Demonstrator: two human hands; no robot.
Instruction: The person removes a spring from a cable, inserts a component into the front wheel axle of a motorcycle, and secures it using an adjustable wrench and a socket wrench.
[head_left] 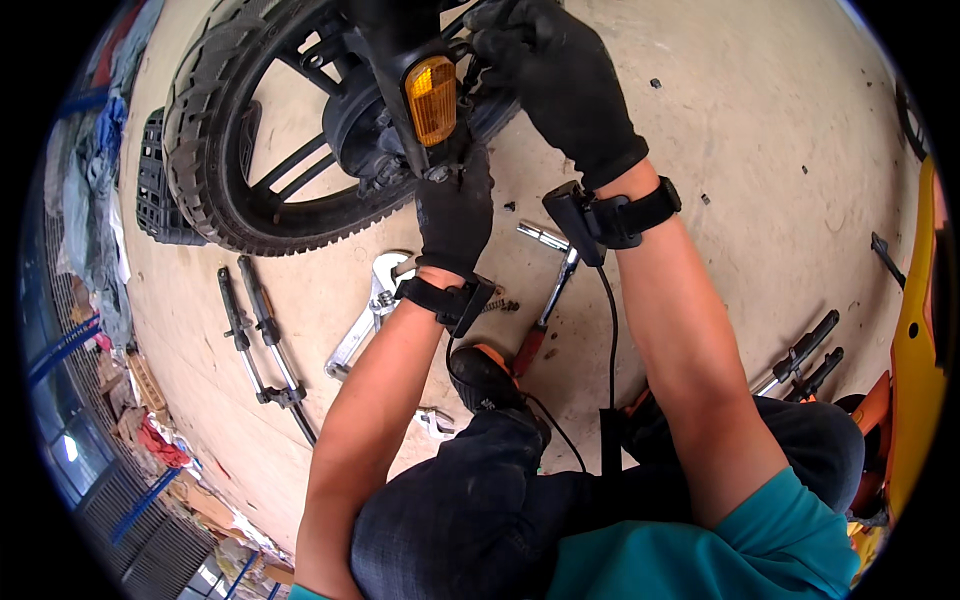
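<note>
Recognisable as a repair workshop, apparently for motorcycles or similar vehicles. Note the wheel (350,120) with an amber reflector (432,100) just beside it, over a pale, scuffed floor (720,270). Note also on the floor the wrench (355,335), the red-handled ratchet (554,298) and scattered dark bits (705,199). At left, a pair of forks (268,335); at right, similar parts (800,360). Along the left edge, cloth (88,200), mixed clutter (200,495) and blue bars (146,503).

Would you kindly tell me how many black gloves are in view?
2: one on the left hand, below the amber reflector; one on the right hand, to the reflector's right.
</note>
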